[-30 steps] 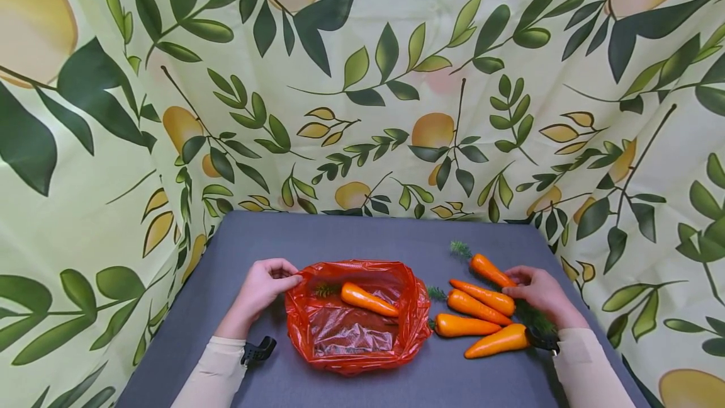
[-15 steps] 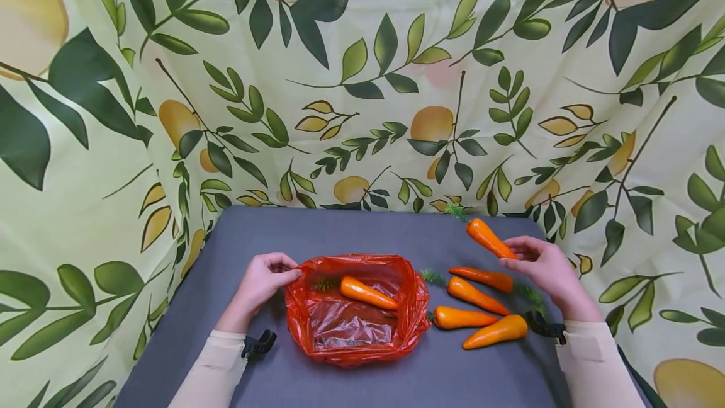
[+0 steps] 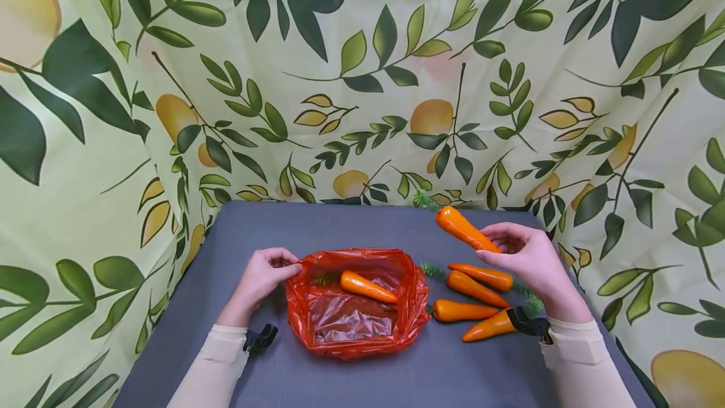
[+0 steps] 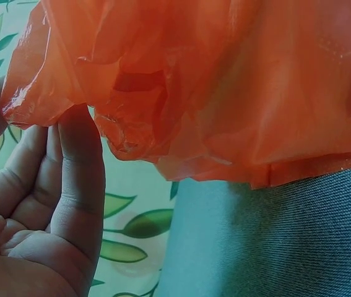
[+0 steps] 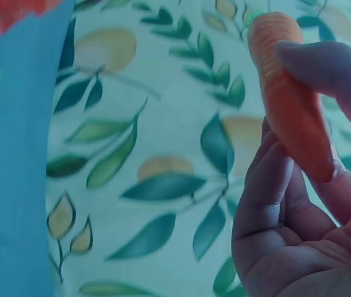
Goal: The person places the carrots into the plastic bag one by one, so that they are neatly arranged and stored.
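A red plastic bag (image 3: 357,348) stands with its mouth wide on the table, and one carrot (image 3: 368,286) with a green top lies inside. My left hand (image 3: 264,279) pinches the bag's left rim between thumb and fingers; the left wrist view shows the thin film (image 4: 194,80) at the fingertips. Raised above the table at the right, a carrot (image 3: 461,226) is held by its narrow end in my right hand (image 3: 523,257). Its green top points to the upper left. In the right wrist view the thumb and fingers grip this carrot (image 5: 286,93) from both sides.
Several more carrots lie on the grey table (image 3: 396,383) right of the bag, among them an upper carrot (image 3: 481,276) and a lower carrot (image 3: 489,327) partly under my right wrist strap (image 3: 529,323). A leaf-patterned cloth (image 3: 362,112) walls the table's back and sides.
My right hand has lifted the carrot off the table and carried it left toward the bag. The left hand keeps its pinch on the bag's rim.
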### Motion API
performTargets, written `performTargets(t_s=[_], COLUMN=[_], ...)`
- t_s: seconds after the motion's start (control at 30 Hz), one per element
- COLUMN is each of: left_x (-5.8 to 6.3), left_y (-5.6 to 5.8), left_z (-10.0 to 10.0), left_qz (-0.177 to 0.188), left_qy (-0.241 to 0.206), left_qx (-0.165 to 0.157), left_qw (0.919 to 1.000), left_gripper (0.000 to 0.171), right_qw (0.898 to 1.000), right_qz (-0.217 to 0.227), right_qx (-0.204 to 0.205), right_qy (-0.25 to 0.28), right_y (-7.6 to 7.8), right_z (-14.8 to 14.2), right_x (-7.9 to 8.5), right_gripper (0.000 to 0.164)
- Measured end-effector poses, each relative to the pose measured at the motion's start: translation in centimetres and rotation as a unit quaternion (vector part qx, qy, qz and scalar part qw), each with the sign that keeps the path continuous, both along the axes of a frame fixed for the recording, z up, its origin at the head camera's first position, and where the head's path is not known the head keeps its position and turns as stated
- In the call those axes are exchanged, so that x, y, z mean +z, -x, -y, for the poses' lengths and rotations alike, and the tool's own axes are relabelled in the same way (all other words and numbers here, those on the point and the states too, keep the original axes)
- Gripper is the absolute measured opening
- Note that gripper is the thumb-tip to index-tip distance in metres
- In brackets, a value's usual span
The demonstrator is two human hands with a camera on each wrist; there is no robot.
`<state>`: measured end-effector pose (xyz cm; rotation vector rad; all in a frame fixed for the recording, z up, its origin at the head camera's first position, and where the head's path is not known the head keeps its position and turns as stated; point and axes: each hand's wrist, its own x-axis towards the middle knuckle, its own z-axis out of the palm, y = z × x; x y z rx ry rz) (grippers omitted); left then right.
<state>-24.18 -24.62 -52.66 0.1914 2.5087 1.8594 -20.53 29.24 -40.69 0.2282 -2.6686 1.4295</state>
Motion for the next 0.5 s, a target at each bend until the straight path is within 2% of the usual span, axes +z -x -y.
performTargets(t_s=[0.17, 0.5], left_x=[0.1, -0.1], left_y=[0.1, 0.0], left_z=[0.1, 0.2], left_qz=[-0.006, -0.005], left_qy=[0.003, 0.000], left_qx=[-0.001, -0.008], left_qw=[1.0000, 1.0000], left_gripper=[0.019, 0.020], right_qw=[0.999, 0.992], right_qz=[-0.010, -0.001], right_qx=[0.035, 0.121], right_qy=[0.014, 0.046], right_y=[-0.2, -0.1], right_z=[2.8, 7.7], right_x=[0.0, -0.5], right_gripper=[0.039, 0.034])
